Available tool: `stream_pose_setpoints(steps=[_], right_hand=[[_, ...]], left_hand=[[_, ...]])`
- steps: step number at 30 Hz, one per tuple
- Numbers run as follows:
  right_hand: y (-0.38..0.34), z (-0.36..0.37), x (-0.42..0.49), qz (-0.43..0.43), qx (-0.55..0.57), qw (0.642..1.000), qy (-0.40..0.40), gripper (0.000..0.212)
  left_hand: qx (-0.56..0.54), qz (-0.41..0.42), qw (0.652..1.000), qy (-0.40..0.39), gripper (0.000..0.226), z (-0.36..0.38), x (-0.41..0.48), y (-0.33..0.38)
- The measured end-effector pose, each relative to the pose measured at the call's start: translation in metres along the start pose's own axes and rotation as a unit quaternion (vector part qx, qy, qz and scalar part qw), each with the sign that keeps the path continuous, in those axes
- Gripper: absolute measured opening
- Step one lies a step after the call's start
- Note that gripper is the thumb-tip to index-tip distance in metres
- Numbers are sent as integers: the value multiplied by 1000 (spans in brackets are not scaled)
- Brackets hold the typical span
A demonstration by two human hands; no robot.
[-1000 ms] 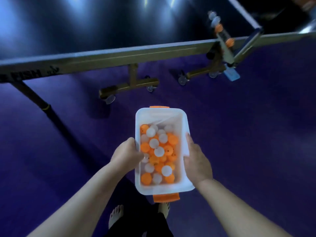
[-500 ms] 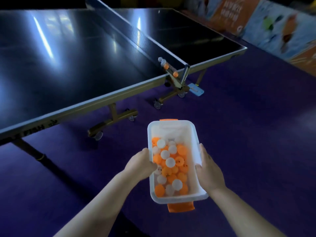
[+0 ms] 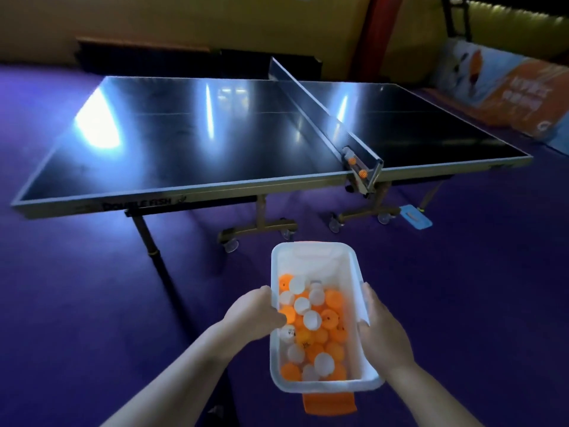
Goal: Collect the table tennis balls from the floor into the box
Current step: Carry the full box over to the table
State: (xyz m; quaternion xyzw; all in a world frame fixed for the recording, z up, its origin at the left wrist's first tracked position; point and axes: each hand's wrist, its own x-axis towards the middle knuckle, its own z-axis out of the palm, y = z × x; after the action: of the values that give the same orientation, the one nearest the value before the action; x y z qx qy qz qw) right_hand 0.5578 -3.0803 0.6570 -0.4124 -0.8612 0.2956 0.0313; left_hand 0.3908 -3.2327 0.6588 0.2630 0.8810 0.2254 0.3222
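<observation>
I hold a white translucent plastic box (image 3: 314,255) with orange end latches in front of me, above the purple floor. Several orange and white table tennis balls (image 3: 314,328) fill its lower half. My left hand (image 3: 255,312) grips the box's left rim, fingers curled over the edge into the box. My right hand (image 3: 380,328) grips the right rim, thumb on top. No loose balls show on the floor in view.
A dark table tennis table (image 3: 215,143) on wheeled legs stands ahead, its net (image 3: 320,115) running away from me. A ball holder (image 3: 357,167) with orange balls hangs at the near net post. A blue pad (image 3: 415,217) lies on the floor at right. Printed barriers (image 3: 505,90) line the far right.
The view has tilted up from the floor to the whole table and the far wall. The box stays held in both hands, which keep their grip.
</observation>
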Motion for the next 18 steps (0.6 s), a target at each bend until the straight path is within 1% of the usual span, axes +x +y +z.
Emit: stream_pose_setpoints(steps=[3, 6, 10, 13, 18], right_hand=[[-2, 0, -18, -37, -10, 999, -26, 60], [-9, 7, -36, -69, -14, 996, -51, 59], [-21, 13, -61, -84, 13, 994, -73, 58], [-26, 10, -77, -101, 13, 992, -69, 55], [-30, 7, -109, -90, 4, 995, -46, 62]], left_hand=[[-40, -13, 999, 23, 13, 9, -37, -12], [-63, -23, 997, 43, 19, 11, -70, -24], [-43, -29, 997, 56, 22, 8, -98, -39], [-44, -23, 996, 70, 22, 8, -112, -45], [-68, -21, 995, 68, 18, 10, -134, -57]])
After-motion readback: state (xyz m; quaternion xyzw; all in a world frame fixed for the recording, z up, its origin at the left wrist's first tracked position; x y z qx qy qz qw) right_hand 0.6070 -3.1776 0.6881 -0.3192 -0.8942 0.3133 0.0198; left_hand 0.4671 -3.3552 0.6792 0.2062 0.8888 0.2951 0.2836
